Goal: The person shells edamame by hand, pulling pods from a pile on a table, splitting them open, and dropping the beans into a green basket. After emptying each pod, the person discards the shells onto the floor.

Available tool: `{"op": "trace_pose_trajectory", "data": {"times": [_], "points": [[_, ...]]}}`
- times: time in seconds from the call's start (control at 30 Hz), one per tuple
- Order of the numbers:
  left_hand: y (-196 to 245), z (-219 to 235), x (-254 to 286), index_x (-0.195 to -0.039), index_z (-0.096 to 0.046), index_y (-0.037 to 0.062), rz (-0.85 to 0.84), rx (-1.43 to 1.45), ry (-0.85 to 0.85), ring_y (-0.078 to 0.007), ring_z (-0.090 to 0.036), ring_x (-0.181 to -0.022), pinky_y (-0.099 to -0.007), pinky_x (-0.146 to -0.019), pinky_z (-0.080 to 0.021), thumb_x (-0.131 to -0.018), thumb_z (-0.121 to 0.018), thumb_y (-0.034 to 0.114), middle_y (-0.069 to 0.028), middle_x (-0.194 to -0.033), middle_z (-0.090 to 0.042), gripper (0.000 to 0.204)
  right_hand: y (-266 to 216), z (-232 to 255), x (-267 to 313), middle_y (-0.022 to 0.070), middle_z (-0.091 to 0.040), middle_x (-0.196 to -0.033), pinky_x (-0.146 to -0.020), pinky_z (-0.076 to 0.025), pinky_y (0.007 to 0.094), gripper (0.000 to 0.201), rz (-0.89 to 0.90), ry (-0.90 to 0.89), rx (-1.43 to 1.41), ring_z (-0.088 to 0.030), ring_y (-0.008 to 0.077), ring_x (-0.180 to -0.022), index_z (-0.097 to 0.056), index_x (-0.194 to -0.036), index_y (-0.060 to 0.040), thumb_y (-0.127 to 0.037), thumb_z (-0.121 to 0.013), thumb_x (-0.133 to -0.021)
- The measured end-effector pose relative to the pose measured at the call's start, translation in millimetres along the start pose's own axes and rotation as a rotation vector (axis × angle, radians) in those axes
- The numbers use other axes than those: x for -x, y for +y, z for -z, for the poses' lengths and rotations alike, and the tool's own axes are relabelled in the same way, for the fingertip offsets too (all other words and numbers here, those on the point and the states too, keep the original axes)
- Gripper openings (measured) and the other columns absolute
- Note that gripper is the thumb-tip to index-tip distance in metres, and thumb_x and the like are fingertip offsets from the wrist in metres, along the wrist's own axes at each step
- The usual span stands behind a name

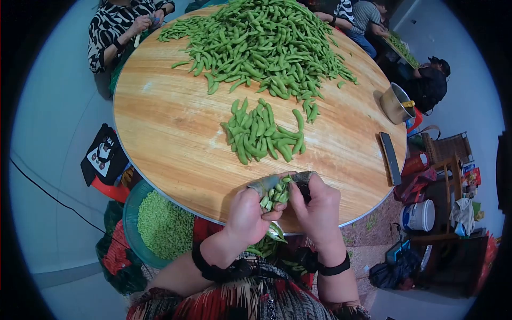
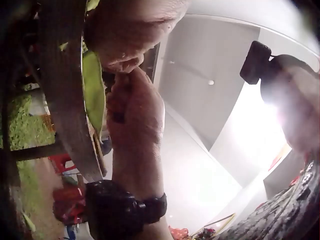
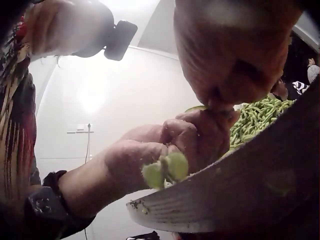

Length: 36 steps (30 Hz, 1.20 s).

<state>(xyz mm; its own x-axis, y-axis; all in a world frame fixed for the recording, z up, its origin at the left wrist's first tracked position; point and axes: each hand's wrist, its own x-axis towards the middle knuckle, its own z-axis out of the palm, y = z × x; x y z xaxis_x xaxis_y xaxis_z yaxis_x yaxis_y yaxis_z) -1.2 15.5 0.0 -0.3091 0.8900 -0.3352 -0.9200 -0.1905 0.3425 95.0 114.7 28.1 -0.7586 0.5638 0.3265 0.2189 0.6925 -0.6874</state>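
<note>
At the near edge of the round wooden table [image 1: 176,149], both hands meet. My left hand [image 1: 248,214] curls around a small heap of shelled green soybeans [image 1: 273,196], its index finger wrapped in a grey covering. Close against it, the right hand [image 1: 318,205] pinches an edamame pod [image 1: 288,180] between thumb and fingers, also with a dark finger covering. Beyond the hands lies a small pile of whole pods [image 1: 250,130]. Below the table edge, loose pods [image 1: 275,232] show near the lap. In the right wrist view, green pieces [image 3: 167,170] appear beneath the left hand.
A large mound of pods [image 1: 261,42] covers the table's far side. A metal pot [image 1: 396,104] and a phone [image 1: 390,159] stand at the right edge. At lower left, a green basin [image 1: 130,224] holds shelled beans. Another person [image 1: 125,32] sits across at upper left.
</note>
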Motion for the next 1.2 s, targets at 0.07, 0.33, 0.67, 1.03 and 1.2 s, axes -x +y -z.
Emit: {"op": "trace_pose_trajectory", "data": {"times": [0.07,0.33,0.67,1.03,1.2], "points": [[-9,-2,2,-0.114,-0.055,-0.0016,-0.101,-0.118,0.002,-0.0045,-0.045,-0.059,-0.0162,-0.045,-0.030,-0.088,-0.046,0.002,-0.0019,-0.082,-0.057,0.028,-4,-3,2,0.0150,-0.059,-0.063,-0.048,-0.045,0.0315,0.011,0.018,0.039,0.076,-0.059,0.0272,-0.053,-0.056,-0.083,-0.0002,-0.007,-0.063,-0.079],[-8,4,1,-0.112,-0.057,-0.0023,-0.246,-0.266,-0.135,-0.0033,-0.047,-0.058,-0.0149,-0.047,-0.034,-0.087,-0.049,0.001,-0.0038,-0.085,-0.061,0.026,-4,-4,4,0.0100,-0.059,-0.062,-0.050,-0.043,0.0253,0.008,-0.228,0.006,-0.468,-0.055,0.0115,-0.052,-0.058,-0.086,0.0005,-0.006,-0.061,-0.081],[1,1,21,-0.119,-0.050,-0.0024,-0.257,-0.216,0.062,-0.0067,-0.043,-0.060,-0.0143,-0.045,-0.029,-0.087,-0.043,-0.003,-0.0058,-0.088,-0.055,0.033,3,8,-8,0.0101,-0.055,-0.060,-0.052,-0.044,0.0278,0.009,-0.150,0.256,-0.266,-0.054,0.0167,-0.051,-0.057,-0.079,0.0007,-0.007,-0.062,-0.080],[21,11,24,-0.112,-0.053,-0.0028,-0.344,-0.297,0.101,-0.0075,-0.044,-0.062,-0.0136,-0.043,-0.026,-0.090,-0.049,0.009,-0.0043,-0.082,-0.052,0.025,14,-25,-69,0.0214,-0.056,-0.061,-0.056,-0.047,0.0450,0.027,0.154,-0.305,0.680,-0.059,0.0367,-0.060,-0.053,-0.073,0.0001,-0.025,-0.060,-0.080],[18,8,20,-0.122,-0.048,-0.0017,-0.309,-0.276,0.062,-0.0105,-0.047,-0.067,-0.0146,-0.044,-0.030,-0.088,-0.049,0.004,-0.0056,-0.085,-0.053,0.034,16,-1,-57,0.0137,-0.063,-0.065,-0.059,-0.052,0.0382,0.019,0.093,-0.298,0.451,-0.064,0.0306,-0.064,-0.056,-0.077,-0.0059,-0.022,-0.066,-0.072]]}}
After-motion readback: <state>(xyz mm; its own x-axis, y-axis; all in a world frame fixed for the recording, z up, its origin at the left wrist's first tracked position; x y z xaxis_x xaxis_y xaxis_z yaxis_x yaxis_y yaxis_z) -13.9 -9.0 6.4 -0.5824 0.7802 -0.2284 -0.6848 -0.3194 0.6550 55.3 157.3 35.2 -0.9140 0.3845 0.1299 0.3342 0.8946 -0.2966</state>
